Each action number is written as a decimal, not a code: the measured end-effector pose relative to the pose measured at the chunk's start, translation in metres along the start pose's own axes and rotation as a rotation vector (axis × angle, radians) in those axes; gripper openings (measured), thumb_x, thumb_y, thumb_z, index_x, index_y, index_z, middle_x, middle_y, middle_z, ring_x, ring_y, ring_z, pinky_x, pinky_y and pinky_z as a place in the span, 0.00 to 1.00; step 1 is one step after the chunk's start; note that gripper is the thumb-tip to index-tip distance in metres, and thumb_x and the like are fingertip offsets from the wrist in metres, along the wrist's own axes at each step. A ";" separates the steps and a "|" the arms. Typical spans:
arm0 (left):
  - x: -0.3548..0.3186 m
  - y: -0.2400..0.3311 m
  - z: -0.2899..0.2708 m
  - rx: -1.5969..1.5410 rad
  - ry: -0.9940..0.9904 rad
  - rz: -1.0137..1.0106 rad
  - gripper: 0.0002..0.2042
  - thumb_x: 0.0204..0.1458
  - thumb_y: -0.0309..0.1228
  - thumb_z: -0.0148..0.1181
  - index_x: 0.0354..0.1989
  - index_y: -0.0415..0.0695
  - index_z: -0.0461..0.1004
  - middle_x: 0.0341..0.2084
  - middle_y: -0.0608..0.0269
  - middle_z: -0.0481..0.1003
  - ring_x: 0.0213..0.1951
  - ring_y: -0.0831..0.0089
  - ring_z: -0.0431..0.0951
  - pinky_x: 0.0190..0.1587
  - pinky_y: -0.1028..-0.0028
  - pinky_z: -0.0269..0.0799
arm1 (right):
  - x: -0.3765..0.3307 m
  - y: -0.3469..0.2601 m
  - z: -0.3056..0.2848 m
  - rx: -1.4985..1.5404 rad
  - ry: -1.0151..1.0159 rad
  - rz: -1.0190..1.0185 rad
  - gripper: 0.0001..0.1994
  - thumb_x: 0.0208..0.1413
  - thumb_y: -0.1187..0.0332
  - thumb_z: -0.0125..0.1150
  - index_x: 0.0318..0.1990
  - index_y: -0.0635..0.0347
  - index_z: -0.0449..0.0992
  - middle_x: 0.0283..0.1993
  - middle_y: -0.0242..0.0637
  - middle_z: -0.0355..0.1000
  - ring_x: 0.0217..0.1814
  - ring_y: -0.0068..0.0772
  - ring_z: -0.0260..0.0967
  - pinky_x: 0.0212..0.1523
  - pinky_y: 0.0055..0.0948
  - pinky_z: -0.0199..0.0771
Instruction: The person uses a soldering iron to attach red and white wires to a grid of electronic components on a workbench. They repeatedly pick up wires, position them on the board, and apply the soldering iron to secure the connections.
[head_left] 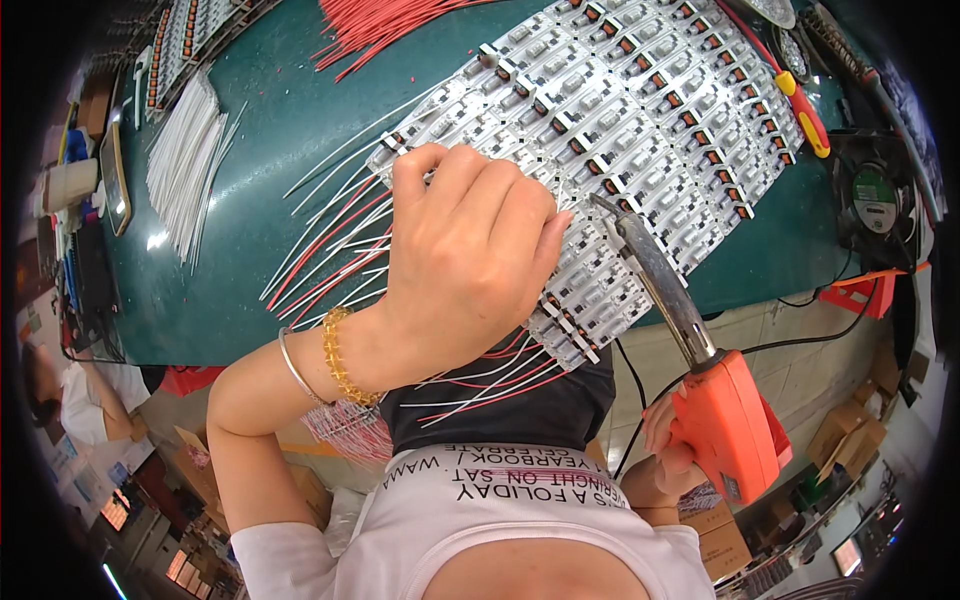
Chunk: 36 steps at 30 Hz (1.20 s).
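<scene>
My left hand [475, 240] rests over a large panel of small white circuit boards [640, 110], its fingers curled and pinched together. Whatever lies between the fingertips is hidden under the hand. In my right hand [668, 440] is an orange-handled soldering gun [735, 425]. Its dark metal barrel slants up over the panel, and the tip ends just right of my left fingers. Thin white and red wires [330, 240] stick out from the panel's left edge, some passing beneath my left wrist. More wires [490, 385] hang at the near edge, over my lap.
On the green table [270, 130] lie a bundle of white wires [190, 165] and a heap of red wires [390, 25]. A red-yellow screwdriver [802, 115] touches the panel's right side. Beyond it stands a black fan [875, 200]. A black cable [800, 340] runs below the table edge.
</scene>
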<state>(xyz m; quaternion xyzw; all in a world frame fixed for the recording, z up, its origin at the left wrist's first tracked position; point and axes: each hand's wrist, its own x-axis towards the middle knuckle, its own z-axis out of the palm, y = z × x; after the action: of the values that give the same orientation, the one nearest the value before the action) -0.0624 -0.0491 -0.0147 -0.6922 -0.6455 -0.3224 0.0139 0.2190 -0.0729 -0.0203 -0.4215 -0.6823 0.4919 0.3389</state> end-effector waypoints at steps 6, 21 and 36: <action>0.000 -0.001 -0.001 -0.010 -0.009 -0.003 0.09 0.40 0.21 0.68 0.25 0.44 0.72 0.22 0.66 0.70 0.29 0.64 0.68 0.40 0.66 0.58 | 0.002 0.002 -0.001 0.135 -0.072 0.008 0.27 0.57 0.41 0.56 0.19 0.56 0.70 0.17 0.28 0.64 0.17 0.29 0.62 0.21 0.28 0.61; 0.001 0.002 0.005 -0.093 0.003 0.054 0.09 0.38 0.23 0.70 0.24 0.45 0.73 0.29 0.66 0.73 0.32 0.65 0.70 0.39 0.67 0.59 | -0.007 -0.002 -0.010 0.202 -0.059 0.176 0.31 0.48 0.35 0.61 0.22 0.60 0.71 0.23 0.30 0.67 0.20 0.25 0.64 0.22 0.23 0.59; 0.003 0.001 0.008 -0.126 0.010 0.057 0.09 0.39 0.23 0.69 0.24 0.45 0.73 0.28 0.66 0.72 0.32 0.65 0.69 0.40 0.66 0.59 | -0.020 0.008 -0.009 0.087 0.034 0.013 0.35 0.54 0.38 0.57 0.44 0.70 0.63 0.16 0.28 0.63 0.15 0.23 0.60 0.18 0.24 0.63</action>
<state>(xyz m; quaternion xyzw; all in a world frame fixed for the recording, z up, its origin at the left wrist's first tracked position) -0.0582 -0.0436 -0.0190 -0.7081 -0.6040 -0.3653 -0.0172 0.2370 -0.0864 -0.0260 -0.4194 -0.6516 0.5159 0.3652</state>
